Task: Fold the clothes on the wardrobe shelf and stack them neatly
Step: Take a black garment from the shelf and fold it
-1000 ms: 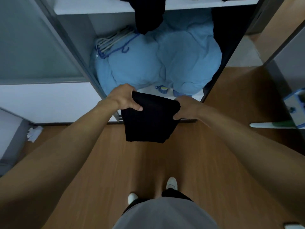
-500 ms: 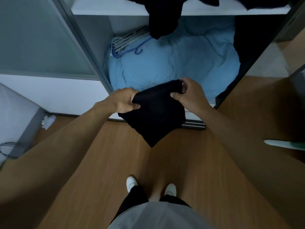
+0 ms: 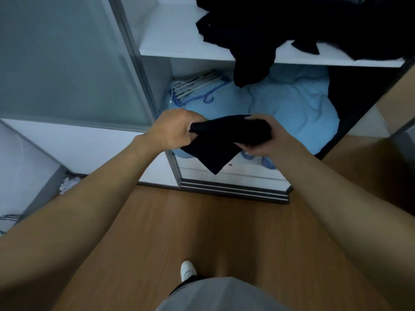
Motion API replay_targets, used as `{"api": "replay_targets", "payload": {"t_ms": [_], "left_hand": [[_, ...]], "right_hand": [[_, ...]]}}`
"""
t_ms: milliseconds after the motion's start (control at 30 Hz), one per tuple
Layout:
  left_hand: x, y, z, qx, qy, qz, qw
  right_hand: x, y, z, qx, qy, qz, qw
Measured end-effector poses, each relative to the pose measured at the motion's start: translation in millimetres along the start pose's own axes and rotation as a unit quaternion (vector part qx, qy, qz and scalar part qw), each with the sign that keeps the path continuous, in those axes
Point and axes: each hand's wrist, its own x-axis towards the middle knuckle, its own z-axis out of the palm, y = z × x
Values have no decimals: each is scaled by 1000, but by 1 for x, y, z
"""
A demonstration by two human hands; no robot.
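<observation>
I hold a folded black garment (image 3: 221,143) in front of the open wardrobe, above its lower compartment. My left hand (image 3: 176,129) grips its left edge and my right hand (image 3: 261,135) grips its right side, fingers curled over the top. One corner of the cloth hangs down in a point. On the white wardrobe shelf (image 3: 179,44) above lies a heap of dark unfolded clothes (image 3: 292,23), with one piece drooping over the shelf's front edge.
A light blue quilt (image 3: 292,108) fills the lower compartment, with a bundle of hangers (image 3: 195,85) at its back left. A frosted sliding door (image 3: 58,63) stands at the left. Wooden floor lies below, and crumpled white paper (image 3: 68,184) sits by the wall.
Both hands have lifted the black garment up and toward the wardrobe. The right hand now wraps over the cloth's top right, and the garment looks more bunched. My view has tilted up, showing more shelf.
</observation>
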Motion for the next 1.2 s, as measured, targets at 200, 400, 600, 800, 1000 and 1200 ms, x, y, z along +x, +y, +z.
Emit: {"api": "replay_targets", "payload": {"t_ms": [200, 400, 600, 800, 1000, 1200], "left_hand": [[-13, -67, -52, -397, -78, -82, 911], [2, -118, -54, -562, -12, -293, 773], [26, -141, -52, -712, -43, -287, 640], [72, -161, -65, -665, 82, -246, 700], [145, -178, -72, -545, 209, -258, 770], [232, -206, -89, -373, 296, -317, 820]], "right_hand": [[7, -3, 68, -56, -26, -106, 992], [17, -12, 115, -115, -6, -169, 979], [38, -23, 128, -113, -46, -171, 978], [70, -67, 133, -71, -87, -238, 965], [129, -135, 153, -93, -57, -285, 952], [208, -211, 190, -141, -47, -303, 941]]}}
